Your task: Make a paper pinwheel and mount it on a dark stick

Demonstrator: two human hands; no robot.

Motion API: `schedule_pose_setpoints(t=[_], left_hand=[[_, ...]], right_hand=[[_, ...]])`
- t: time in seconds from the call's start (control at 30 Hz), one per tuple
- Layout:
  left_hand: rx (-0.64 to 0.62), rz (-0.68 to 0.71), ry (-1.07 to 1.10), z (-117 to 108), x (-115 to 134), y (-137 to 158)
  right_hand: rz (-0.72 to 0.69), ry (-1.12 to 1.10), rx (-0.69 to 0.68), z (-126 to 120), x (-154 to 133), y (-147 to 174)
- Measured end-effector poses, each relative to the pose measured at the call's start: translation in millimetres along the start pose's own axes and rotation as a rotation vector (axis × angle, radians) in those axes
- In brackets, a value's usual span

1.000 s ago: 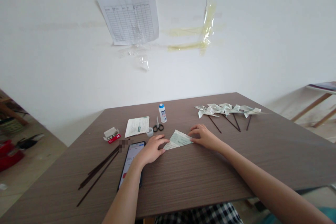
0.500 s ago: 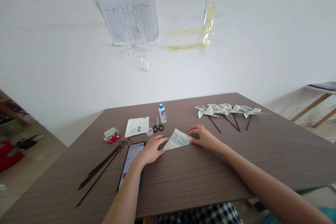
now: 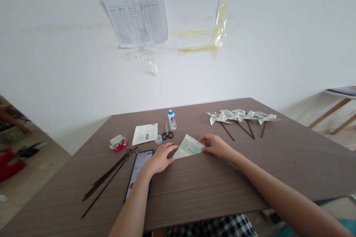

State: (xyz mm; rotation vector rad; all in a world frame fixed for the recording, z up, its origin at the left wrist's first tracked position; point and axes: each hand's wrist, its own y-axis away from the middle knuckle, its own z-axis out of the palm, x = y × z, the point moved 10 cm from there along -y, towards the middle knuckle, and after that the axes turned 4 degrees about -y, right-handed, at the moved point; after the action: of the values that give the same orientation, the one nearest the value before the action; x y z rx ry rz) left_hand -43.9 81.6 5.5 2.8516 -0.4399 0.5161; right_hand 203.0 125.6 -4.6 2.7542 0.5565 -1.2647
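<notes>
A printed sheet of paper (image 3: 190, 147), folded into a triangle, lies on the table between my hands. My left hand (image 3: 161, 157) holds its left corner, with the thumb in front and the fingers behind. At the right corner, my right hand (image 3: 215, 146) pinches the edge between thumb and bent fingers. Just beyond the paper are black-handled scissors (image 3: 167, 134), a roll of tape (image 3: 158, 140) and a white bottle with a blue cap (image 3: 172, 120). Beneath my left forearm lies a phone (image 3: 139, 170), partly hidden, with its screen lit.
Several paper pinwheels on dark sticks (image 3: 241, 116) rest at the back right of the table (image 3: 205, 189). On the left are a stack of paper (image 3: 145, 133), a small open red-and-white box (image 3: 118, 143) and several loose brown sticks (image 3: 104, 181). A white wall (image 3: 83, 70) stands behind.
My right hand's fingers have curled in slightly at the paper's right corner, and the paper's top tip has risen a little. My left hand stays in place.
</notes>
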Motion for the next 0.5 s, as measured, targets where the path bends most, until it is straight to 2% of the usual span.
schedule_pose_setpoints(t=[0.5], left_hand=[[0.032,0.046,0.024,5,-10,-7]], right_hand=[[-0.09,-0.081,-0.038,3,9,-6]])
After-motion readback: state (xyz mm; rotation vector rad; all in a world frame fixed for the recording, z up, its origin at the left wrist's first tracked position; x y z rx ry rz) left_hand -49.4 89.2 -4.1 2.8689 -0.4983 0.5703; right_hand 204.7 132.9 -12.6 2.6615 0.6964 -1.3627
